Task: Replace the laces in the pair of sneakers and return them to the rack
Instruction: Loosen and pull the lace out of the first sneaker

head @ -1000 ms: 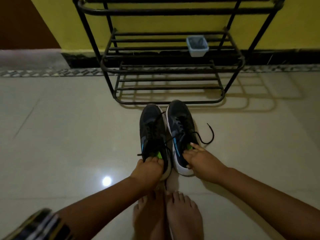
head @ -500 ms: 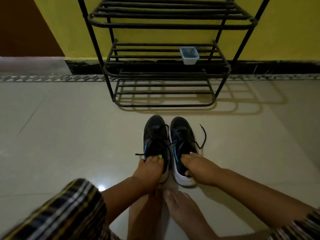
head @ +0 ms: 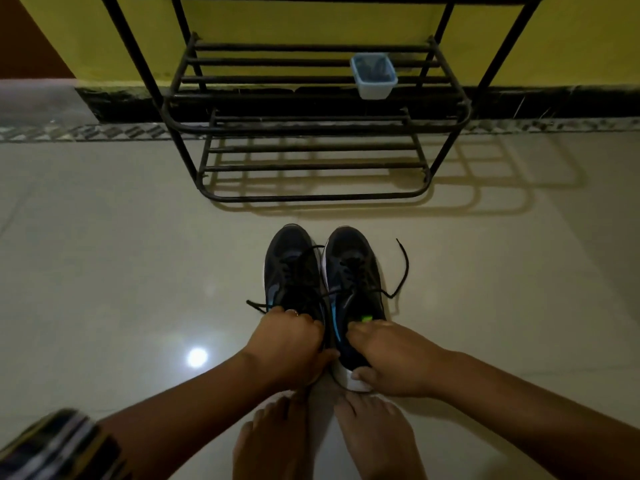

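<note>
The two sneakers stood side by side on the floor, toes toward the rack (head: 311, 129) at twelve o'clock. The left hand (head: 289, 337) had its grip closed round the heel of the left sneaker (head: 291, 271); the right hand (head: 389, 355) clasped the right sneaker (head: 351, 268) likewise. Loose lace ends (head: 401, 268) trailed at three o'clock. Seemingly the return step; next, lifting both onto a shelf without snagging laces

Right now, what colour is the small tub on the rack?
Pale blue tub, seen in the head view.
</note>
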